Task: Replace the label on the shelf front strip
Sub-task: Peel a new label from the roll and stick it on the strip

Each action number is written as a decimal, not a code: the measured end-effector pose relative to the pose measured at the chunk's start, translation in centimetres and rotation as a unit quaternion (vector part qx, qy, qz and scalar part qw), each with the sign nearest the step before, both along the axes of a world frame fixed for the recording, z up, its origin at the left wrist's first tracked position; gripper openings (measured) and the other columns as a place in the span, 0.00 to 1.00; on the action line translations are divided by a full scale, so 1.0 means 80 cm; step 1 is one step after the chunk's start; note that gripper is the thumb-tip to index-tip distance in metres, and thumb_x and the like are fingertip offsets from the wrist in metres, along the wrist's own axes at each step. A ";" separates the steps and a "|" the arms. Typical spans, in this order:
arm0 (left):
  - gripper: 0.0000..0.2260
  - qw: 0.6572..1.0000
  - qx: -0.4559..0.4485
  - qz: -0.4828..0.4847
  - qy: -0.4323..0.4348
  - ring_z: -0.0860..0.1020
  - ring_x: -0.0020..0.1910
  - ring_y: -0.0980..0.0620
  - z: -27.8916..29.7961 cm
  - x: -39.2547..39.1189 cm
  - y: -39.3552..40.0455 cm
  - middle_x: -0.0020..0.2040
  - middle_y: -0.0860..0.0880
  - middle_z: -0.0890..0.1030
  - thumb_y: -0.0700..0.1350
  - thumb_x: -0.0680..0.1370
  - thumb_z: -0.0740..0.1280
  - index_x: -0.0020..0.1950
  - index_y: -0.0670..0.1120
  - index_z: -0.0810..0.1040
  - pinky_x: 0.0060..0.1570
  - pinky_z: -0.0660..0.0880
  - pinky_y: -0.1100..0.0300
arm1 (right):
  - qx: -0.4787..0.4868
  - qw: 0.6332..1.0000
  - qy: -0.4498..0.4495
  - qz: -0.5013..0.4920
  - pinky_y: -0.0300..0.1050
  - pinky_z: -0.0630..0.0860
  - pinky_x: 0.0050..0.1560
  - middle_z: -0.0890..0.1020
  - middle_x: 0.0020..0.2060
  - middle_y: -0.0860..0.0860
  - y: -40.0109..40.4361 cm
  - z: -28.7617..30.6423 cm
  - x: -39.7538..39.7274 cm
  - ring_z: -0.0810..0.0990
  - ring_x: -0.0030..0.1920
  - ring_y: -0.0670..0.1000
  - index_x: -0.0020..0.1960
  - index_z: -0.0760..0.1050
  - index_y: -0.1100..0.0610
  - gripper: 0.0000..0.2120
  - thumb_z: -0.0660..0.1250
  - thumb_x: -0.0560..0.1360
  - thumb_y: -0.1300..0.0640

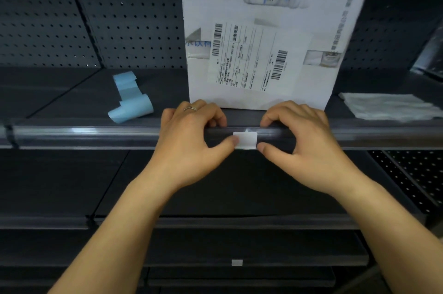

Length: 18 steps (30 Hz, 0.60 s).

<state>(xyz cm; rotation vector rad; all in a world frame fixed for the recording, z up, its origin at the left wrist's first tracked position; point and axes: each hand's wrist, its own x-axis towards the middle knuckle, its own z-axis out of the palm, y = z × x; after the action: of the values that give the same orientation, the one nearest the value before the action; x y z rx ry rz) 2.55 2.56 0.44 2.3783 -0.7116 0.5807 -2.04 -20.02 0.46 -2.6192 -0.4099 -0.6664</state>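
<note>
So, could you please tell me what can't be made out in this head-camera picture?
- White label on the shelf front strip: its face looks blank; any print is washed out, and both thumbs cover its lower corners.
- Left hand and right hand: fingertips hidden behind the strip.
- Cardboard box: fine print on its shipping label too small and blurred.

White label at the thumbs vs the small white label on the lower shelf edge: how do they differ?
The upper label sits on the clear front strip between both thumbs, left hand and right hand touching its sides; the lower label sits untouched on a dark shelf edge. The upper label looks larger in view, being closer. The upper label has rounded corners; the lower label is too small to tell. Both are blank white and roughly in line vertically.
</note>
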 end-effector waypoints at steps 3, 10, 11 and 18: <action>0.14 0.999 -0.037 0.033 -0.016 0.72 0.46 0.56 -0.004 -0.001 -0.011 0.40 0.57 0.76 0.66 0.72 0.67 0.42 0.57 0.74 0.50 0.58 0.58 | 0.034 0.998 -0.041 -0.045 0.41 0.62 0.56 0.77 0.47 0.39 0.015 -0.005 0.002 0.73 0.51 0.42 0.49 0.76 0.45 0.14 0.63 0.72 0.37; 0.13 0.997 -0.029 0.050 -0.042 0.71 0.46 0.55 -0.005 -0.006 -0.014 0.41 0.58 0.74 0.65 0.74 0.67 0.44 0.57 0.74 0.51 0.60 0.57 | 0.049 0.985 -0.103 -0.128 0.41 0.63 0.57 0.76 0.43 0.41 0.041 -0.015 0.003 0.73 0.48 0.43 0.46 0.75 0.47 0.11 0.67 0.76 0.40; 0.12 0.997 -0.026 0.050 -0.044 0.71 0.46 0.55 -0.006 -0.006 -0.014 0.41 0.59 0.74 0.65 0.74 0.68 0.44 0.57 0.74 0.51 0.59 0.57 | 0.049 0.985 -0.105 -0.126 0.41 0.63 0.57 0.76 0.43 0.42 0.040 -0.016 0.005 0.73 0.48 0.44 0.46 0.75 0.47 0.11 0.68 0.75 0.40; 0.13 0.996 -0.008 0.059 -0.059 0.70 0.46 0.55 -0.009 -0.004 -0.014 0.42 0.59 0.73 0.64 0.73 0.71 0.44 0.57 0.73 0.50 0.59 0.57 | 0.045 0.985 -0.121 -0.115 0.47 0.67 0.56 0.76 0.43 0.43 0.039 -0.022 0.009 0.75 0.48 0.47 0.45 0.74 0.49 0.13 0.67 0.75 0.39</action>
<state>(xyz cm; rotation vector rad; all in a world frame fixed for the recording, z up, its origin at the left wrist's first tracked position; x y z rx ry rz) 2.25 1.40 -0.26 2.3984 -0.6178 0.7796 -1.30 -16.93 -1.27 -2.5305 -0.1404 -1.0592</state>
